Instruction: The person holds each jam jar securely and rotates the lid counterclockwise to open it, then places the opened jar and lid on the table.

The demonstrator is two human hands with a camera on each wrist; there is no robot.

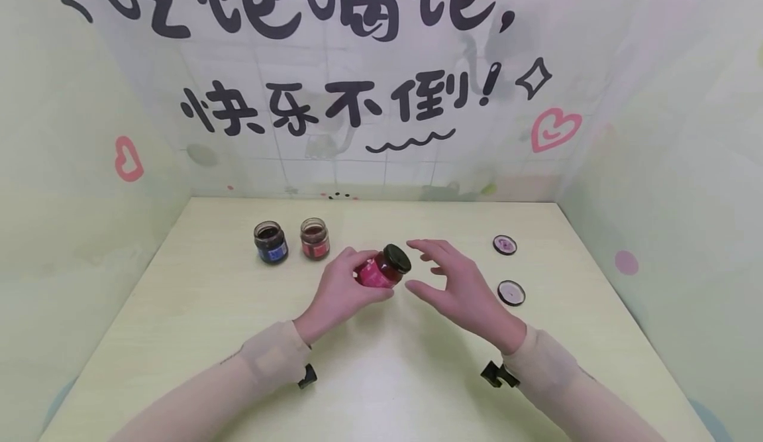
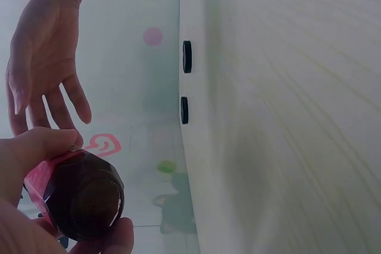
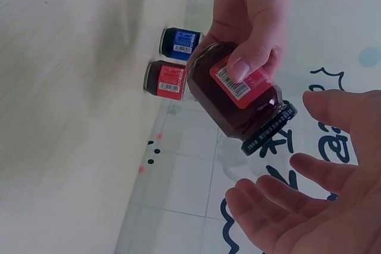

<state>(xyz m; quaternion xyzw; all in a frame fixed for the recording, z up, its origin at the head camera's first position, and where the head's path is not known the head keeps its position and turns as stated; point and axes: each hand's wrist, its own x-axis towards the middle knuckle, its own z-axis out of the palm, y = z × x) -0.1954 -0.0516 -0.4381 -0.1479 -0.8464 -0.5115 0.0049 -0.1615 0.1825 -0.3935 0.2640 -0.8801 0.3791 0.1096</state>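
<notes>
My left hand [image 1: 340, 287] grips a jam jar [image 1: 377, 274] with a pink-red label and holds it above the table, tilted so its black lid [image 1: 397, 258] points to the right. In the right wrist view the jar [image 3: 229, 90] shows a barcode on the label, with the left thumb across it, and the lid [image 3: 269, 129] sits on the mouth. Just right of the lid, my right hand [image 1: 459, 289] hovers with spread, slightly bent fingers, apart from the jar and holding nothing. The right hand [image 2: 47, 52] also shows in the left wrist view.
Two lidless jars stand at the back left: one with a blue label [image 1: 276, 252], one with a red label [image 1: 317, 250]. Two loose lids lie on the right, a farther one [image 1: 505, 245] and a nearer one [image 1: 511, 293]. Walls enclose the table [image 1: 179, 309] at the back and sides.
</notes>
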